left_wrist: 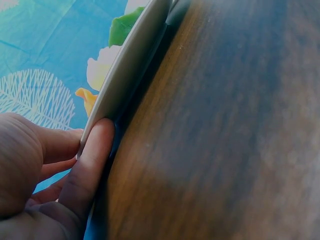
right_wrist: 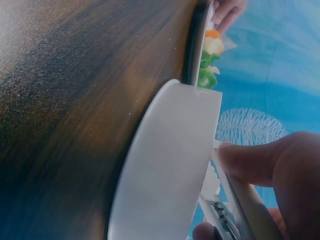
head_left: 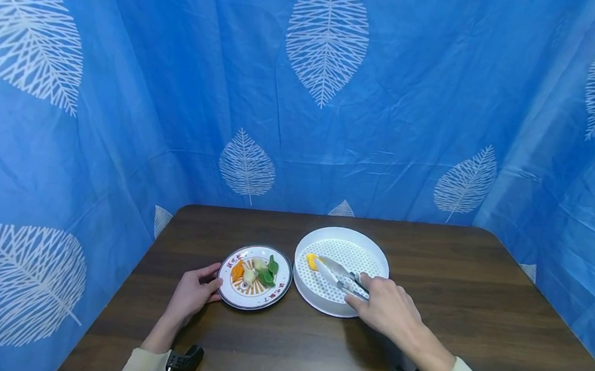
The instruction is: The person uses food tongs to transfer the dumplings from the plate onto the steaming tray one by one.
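My left hand (head_left: 190, 295) pinches the left edge of a white plate (head_left: 281, 270) with a dark rim, thumb on top and fingers below, as the left wrist view shows. On the plate lie orange pieces (head_left: 237, 271), pale whitish pieces (head_left: 249, 276) and green leafy pieces (head_left: 267, 275). My right hand (head_left: 388, 304) grips metal tongs (head_left: 335, 269) over a round white perforated tray (head_left: 314, 303). The tong tips are at a yellow piece (head_left: 312, 261) on the tray's left side; whether they clasp it I cannot tell. Fingers partly hide the tongs' handle end.
Plate and tray stand side by side, almost touching, on a dark wooden table (head_left: 457, 291). Blue curtains (head_left: 388, 99) with white leaf prints hang behind the table and along both sides. Dark straps (head_left: 186, 358) sit on both wrists.
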A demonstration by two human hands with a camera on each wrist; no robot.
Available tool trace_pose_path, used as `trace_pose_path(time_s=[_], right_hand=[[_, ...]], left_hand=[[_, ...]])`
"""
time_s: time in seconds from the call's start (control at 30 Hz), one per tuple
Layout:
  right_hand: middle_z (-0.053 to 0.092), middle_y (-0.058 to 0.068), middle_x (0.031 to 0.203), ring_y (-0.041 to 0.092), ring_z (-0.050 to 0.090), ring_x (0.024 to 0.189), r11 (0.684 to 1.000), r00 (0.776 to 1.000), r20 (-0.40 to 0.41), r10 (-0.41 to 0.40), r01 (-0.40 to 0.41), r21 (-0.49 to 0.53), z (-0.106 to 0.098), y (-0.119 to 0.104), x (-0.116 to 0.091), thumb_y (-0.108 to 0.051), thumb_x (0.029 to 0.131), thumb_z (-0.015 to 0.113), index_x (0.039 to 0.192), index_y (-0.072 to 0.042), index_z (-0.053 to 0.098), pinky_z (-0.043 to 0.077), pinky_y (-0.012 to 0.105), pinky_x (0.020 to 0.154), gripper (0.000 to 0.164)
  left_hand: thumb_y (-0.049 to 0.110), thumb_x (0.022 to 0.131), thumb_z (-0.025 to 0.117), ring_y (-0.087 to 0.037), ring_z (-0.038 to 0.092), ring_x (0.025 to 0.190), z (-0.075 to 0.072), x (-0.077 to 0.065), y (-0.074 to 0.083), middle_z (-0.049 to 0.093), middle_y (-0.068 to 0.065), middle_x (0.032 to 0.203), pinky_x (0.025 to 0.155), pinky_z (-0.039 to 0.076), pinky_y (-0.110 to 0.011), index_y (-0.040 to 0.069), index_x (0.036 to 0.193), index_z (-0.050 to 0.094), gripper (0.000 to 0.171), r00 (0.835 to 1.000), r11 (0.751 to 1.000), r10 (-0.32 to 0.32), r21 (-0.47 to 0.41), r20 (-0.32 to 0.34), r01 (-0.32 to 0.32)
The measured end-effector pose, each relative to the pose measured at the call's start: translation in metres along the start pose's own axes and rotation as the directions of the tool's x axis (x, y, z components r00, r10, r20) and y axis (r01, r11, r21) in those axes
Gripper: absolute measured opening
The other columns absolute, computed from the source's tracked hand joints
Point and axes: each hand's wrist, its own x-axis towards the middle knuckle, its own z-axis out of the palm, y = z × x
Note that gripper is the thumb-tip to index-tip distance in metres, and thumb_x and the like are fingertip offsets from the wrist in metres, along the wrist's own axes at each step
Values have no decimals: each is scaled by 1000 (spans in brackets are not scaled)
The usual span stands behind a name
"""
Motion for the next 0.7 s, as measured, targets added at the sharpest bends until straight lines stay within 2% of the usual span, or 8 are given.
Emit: trace_pose_path(time_s=[0.23,0.43,0.7], right_hand=[[72,16,109,23,62,76,1000,998,-56,-21,22,13,0,-7,1,-53,85,77,138,-9,66,54,45,62,70],[73,16,114,29,67,85,998,993,-103,-58,61,25,0,-21,-5,-56,85,76,139,-11,66,58,51,71,70],[74,11,109,29,70,92,994,988,-115,-105,109,29,4,-41,-13,-54,85,77,136,-14,68,58,50,77,66]], left_hand=[[9,101,63,-17,66,81,0,0,-1,49,-25,142,73,63,-23,4,153,48,54,1000,1000,10,2,-6,-10],[9,102,63,-17,65,81,0,0,0,49,-25,142,73,63,-24,5,153,47,54,1000,1000,4,0,-8,-4],[9,102,63,-17,66,78,1,-2,-1,50,-25,141,73,63,-23,5,153,48,54,1000,1000,11,-2,-9,-11]])
